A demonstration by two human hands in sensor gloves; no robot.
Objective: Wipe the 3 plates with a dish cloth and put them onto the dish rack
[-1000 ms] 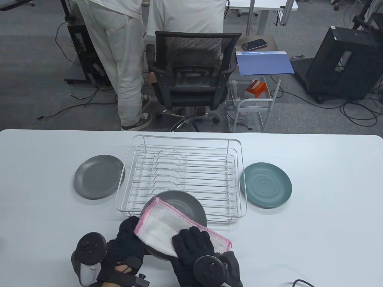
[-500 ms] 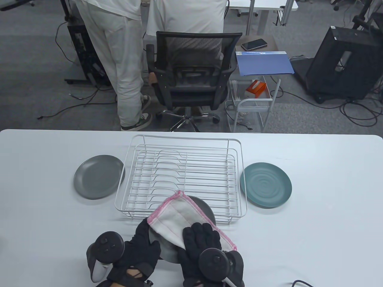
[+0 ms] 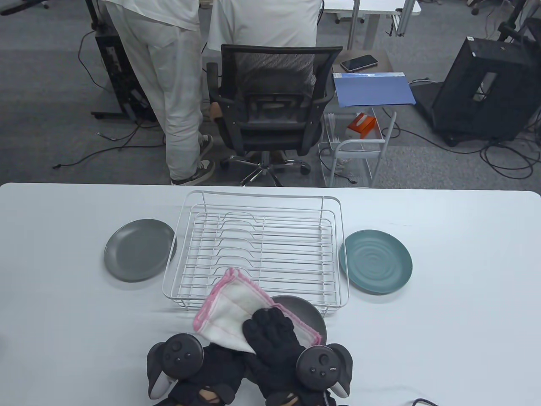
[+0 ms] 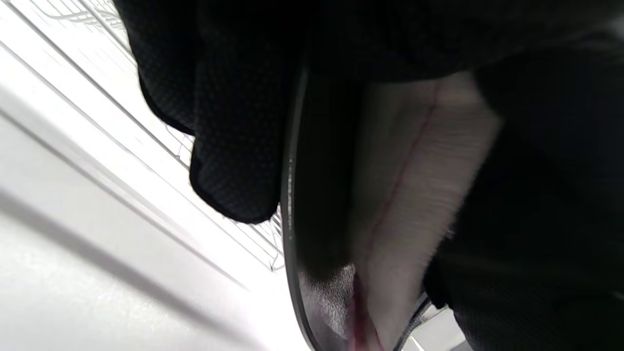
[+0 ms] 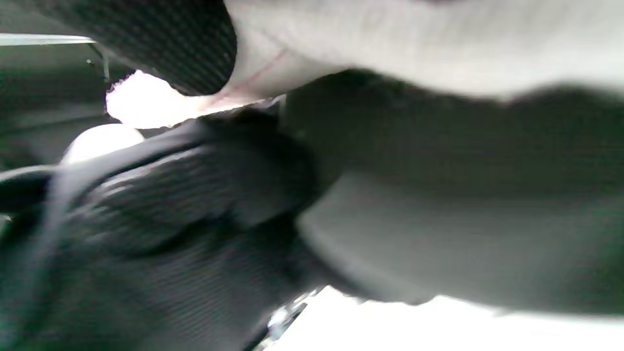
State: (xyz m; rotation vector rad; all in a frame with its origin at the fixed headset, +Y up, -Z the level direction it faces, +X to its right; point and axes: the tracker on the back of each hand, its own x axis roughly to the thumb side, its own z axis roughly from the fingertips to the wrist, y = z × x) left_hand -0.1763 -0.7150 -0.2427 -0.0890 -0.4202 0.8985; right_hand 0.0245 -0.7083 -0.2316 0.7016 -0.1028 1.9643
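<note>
Pressing the dish cloth (image 3: 230, 313) onto the dark plate (image 3: 310, 315) with my right hand (image 3: 270, 338), fingers flat, I gripped its rim in my left hand (image 3: 215, 372), near the table's (image 3: 63, 296) front edge, just before the dish rack (image 3: 258, 249). Held tilted, the plate risked slipping from that grip if I pushed hard.

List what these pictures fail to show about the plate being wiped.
- Held plate, table view: mostly covered by the dish cloth and right hand.
- Left hand, table view: fingers hidden beneath cloth and tracker.
- Right wrist view: blurred; the plate's surface is unreadable.
- Left wrist view: only the plate's rim shows.
</note>
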